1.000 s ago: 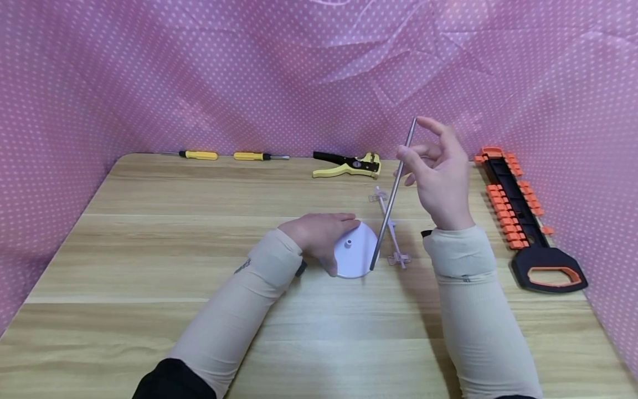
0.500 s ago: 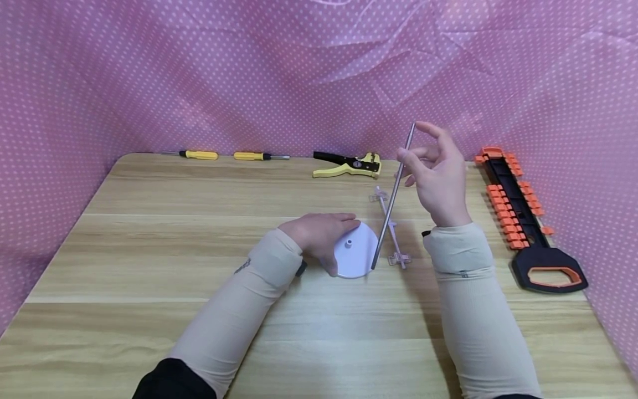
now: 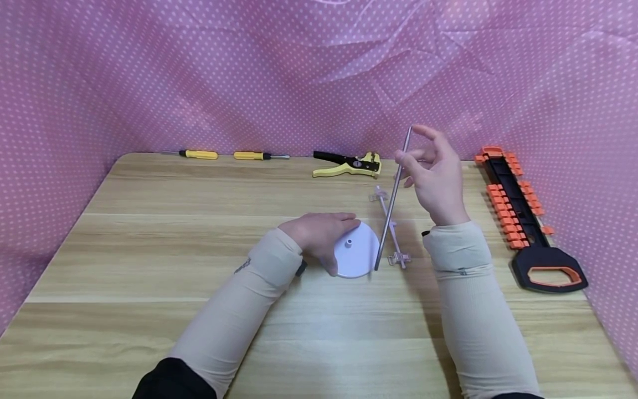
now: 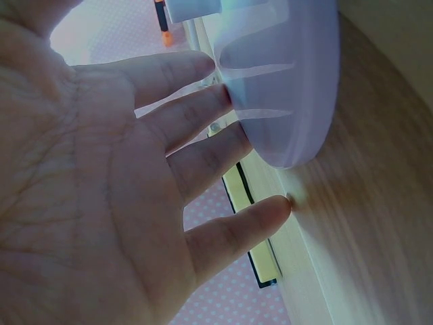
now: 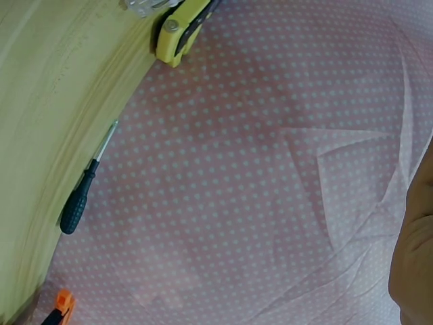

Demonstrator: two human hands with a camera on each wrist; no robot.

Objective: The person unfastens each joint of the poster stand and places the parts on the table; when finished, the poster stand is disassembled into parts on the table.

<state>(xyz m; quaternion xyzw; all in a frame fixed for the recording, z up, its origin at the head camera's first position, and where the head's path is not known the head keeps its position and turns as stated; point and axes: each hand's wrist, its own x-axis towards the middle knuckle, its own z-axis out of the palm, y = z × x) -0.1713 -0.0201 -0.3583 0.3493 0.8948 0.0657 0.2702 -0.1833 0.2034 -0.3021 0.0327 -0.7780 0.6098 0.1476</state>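
Observation:
In the head view my left hand [image 3: 321, 238] rests at the left edge of a white round disc [image 3: 359, 260] with a short stub in its middle. In the left wrist view its straight fingers [image 4: 206, 162] touch the disc's rim [image 4: 318, 101]. My right hand [image 3: 438, 183] pinches a thin metal rod [image 3: 392, 202] between thumb and fingers, index fingertip at its top end. The rod stands tilted, its lower end by the disc's right edge. Behind it lies a slim pale plastic bar [image 3: 392, 235] with clear end pieces. The right wrist view shows only the hand's edge.
Yellow-handled wire strippers [image 3: 346, 165] lie at the back of the wooden table [image 3: 199, 255], with two screwdrivers [image 3: 199, 155] to their left. A black and orange toolholder with a handle [image 3: 548, 270] lies along the right side. Pink dotted cloth [image 3: 279, 72] hangs around the table.
My right hand has shifted slightly down and left. The rod's top has come down and left, its lower end slightly right, so it leans a little less. My left hand stays put.

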